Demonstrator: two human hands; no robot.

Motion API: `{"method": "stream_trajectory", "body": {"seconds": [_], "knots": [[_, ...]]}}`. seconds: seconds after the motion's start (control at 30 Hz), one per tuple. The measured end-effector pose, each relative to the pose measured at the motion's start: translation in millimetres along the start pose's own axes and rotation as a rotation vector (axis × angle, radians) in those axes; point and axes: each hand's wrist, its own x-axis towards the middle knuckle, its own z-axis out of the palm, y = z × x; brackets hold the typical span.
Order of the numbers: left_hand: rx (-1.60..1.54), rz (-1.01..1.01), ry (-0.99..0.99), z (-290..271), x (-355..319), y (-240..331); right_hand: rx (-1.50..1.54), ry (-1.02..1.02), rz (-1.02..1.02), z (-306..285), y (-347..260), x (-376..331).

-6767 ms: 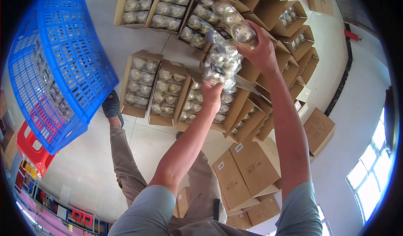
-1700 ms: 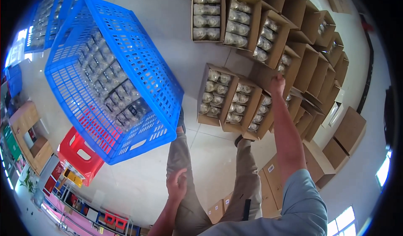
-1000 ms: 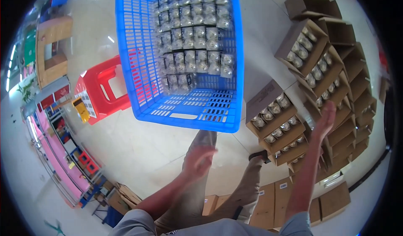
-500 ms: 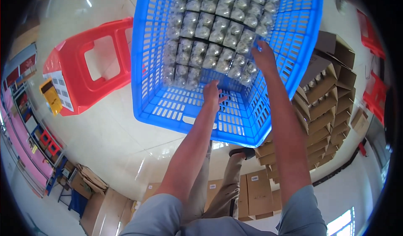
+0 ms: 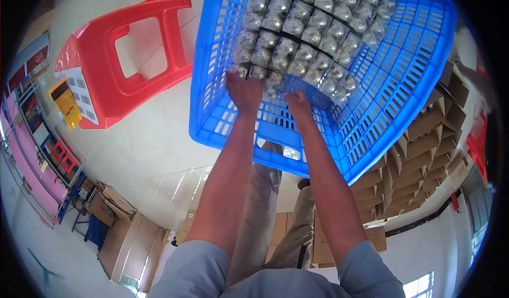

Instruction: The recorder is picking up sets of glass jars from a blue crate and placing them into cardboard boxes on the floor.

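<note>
Left hand point(image 5: 245, 92): back is facing up, fingers are bending at the left end of the short nearest row inside the blue basket point(image 5: 198, 88). Fingertips are partly hidden; cannot tell whether they are gripping a pack.

Right hand point(image 5: 298, 108): is hovering over the near part of the blue basket's inside, just beside the right end of the same row. Fingers are partly curling, palm out of sight; contact with the end pack point(image 5: 274, 80) cannot be told.

Packs point(image 5: 312, 36): all are sitting in rows inside the blue basket, nearest row stopping short and leaving slotted plastic showing toward the near wall. Handling (judged): each is probably weighing little; clear wrap likely slippery and yielding, round contents stiffer, perhaps crushable. Best hold is probably around both sides of the balls, lightly, rather than by loose film.

Appearance: balls are showing pale silver-gold with small dark markings, pairing up under glossy clear film; dark strips are running between rows.

Outward: red stool point(image 5: 108, 104) is standing left of the blue basket, a yellow object point(image 5: 66, 105) lying against its far-left side. Open cardboard boxes point(image 5: 419, 133) are clustering right of the blue basket.
</note>
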Motion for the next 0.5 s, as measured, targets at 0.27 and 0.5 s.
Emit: {"method": "stream_trajectory", "body": {"seconds": [0.27, 0.5], "knots": [[0.152, -0.177, -0.332, 10, 13, -45, -0.544, 0.202, -0.259, -19, -26, -11], [0.195, -0.059, -0.421, 20, -20, -1, -1.327, 0.481, -0.353, -140, -54, 16]]}}
